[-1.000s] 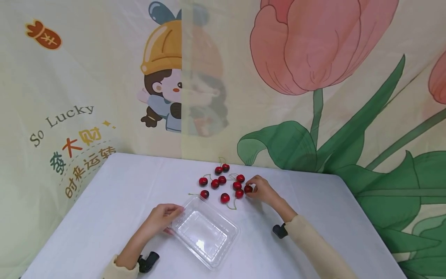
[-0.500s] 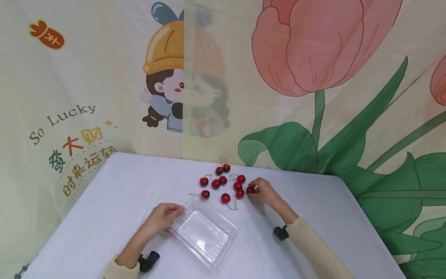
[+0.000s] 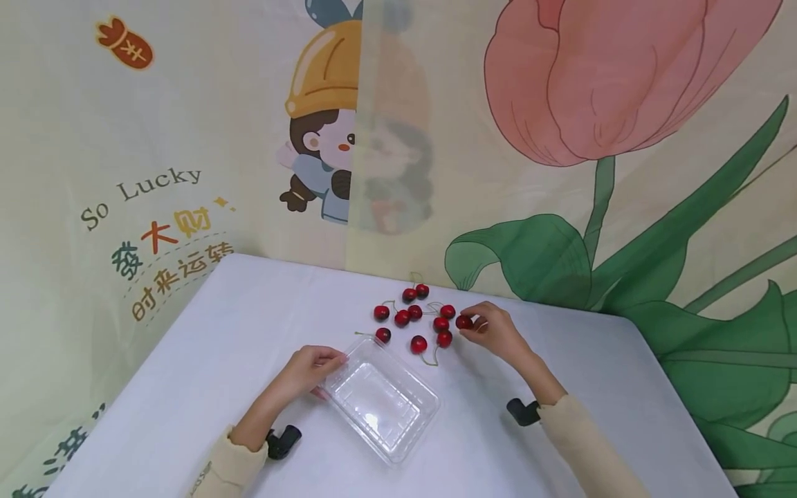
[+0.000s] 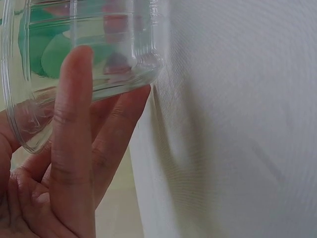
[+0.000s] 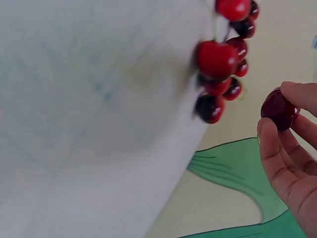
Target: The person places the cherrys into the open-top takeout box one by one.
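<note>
My right hand (image 3: 498, 333) pinches a dark red cherry (image 3: 463, 322) between thumb and fingertips, just right of the cherry group. In the right wrist view this held cherry (image 5: 279, 110) is apart from the others, held off the white cloth. My left hand (image 3: 304, 370) grips the upper left edge of a clear plastic container (image 3: 373, 398), which stands at an angle with no cherries in it. The left wrist view shows a finger (image 4: 74, 114) in front of the container's wall (image 4: 111, 89) and other fingers behind and below it.
Several loose cherries (image 3: 419, 344), some with green stems, lie beyond the container on the white-clothed table (image 3: 560, 387). A printed curtain (image 3: 411, 90) hangs along the table's far edge. Each wrist wears a black device (image 3: 523, 412).
The right hand has drawn its cherry slightly up and away to the right from the group. The left hand keeps its hold on the container. The head view has shifted a little.
</note>
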Demonstrator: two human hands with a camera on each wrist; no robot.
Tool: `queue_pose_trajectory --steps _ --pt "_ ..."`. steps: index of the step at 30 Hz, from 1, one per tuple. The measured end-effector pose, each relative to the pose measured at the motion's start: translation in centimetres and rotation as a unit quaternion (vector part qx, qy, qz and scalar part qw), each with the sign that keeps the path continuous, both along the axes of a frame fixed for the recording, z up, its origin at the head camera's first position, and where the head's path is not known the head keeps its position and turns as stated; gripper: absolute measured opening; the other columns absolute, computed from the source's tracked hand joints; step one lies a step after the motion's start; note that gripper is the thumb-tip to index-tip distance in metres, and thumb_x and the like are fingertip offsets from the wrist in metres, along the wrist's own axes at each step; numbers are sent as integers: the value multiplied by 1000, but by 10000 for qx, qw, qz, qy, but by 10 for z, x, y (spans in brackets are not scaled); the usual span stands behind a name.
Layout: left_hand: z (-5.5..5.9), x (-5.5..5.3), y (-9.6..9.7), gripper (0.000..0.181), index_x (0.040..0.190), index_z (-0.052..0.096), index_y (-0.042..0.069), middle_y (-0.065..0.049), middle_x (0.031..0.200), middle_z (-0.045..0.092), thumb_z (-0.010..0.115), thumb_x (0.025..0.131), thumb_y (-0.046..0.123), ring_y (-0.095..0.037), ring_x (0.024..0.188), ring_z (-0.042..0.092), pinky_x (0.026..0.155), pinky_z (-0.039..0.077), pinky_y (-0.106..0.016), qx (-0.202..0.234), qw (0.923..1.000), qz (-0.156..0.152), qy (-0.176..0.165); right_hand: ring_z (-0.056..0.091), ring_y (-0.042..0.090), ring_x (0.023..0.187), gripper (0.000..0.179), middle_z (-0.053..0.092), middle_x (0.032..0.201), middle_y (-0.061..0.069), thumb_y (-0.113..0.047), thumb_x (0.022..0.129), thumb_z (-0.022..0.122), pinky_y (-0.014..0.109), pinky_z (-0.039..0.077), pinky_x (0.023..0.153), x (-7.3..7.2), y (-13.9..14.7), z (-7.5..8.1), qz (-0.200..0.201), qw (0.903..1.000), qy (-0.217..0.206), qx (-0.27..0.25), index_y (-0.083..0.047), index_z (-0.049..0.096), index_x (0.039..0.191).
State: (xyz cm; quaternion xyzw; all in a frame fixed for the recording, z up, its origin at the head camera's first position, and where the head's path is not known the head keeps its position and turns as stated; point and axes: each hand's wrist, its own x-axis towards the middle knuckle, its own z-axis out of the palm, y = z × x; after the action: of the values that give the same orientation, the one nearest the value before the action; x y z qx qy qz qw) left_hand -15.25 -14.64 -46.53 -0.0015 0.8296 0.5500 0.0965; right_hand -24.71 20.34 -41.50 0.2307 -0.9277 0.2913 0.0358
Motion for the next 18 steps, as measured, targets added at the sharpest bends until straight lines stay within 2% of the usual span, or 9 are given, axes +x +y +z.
queue_pose_trajectory --steps 13,18 --pt "2 -4 1 28 114 67 -4 -14 100 71 62 96 17 -18 60 60 50 57 -32 -63 9999 -48 -80 66 25 84 39 62 105 15 1 77 80 31 60 74 41 -33 42 1073 9932 196 -402 3 67 114" --pt "1 -2 0 28 114 67 -4 -14 100 71 62 96 17 -17 59 60 50 57 -32 -109 9999 -56 -96 65 19 84 40 63 105 12 -2 77 82 27 60 74 57 -45 48 1195 9921 158 -333 1 68 114"
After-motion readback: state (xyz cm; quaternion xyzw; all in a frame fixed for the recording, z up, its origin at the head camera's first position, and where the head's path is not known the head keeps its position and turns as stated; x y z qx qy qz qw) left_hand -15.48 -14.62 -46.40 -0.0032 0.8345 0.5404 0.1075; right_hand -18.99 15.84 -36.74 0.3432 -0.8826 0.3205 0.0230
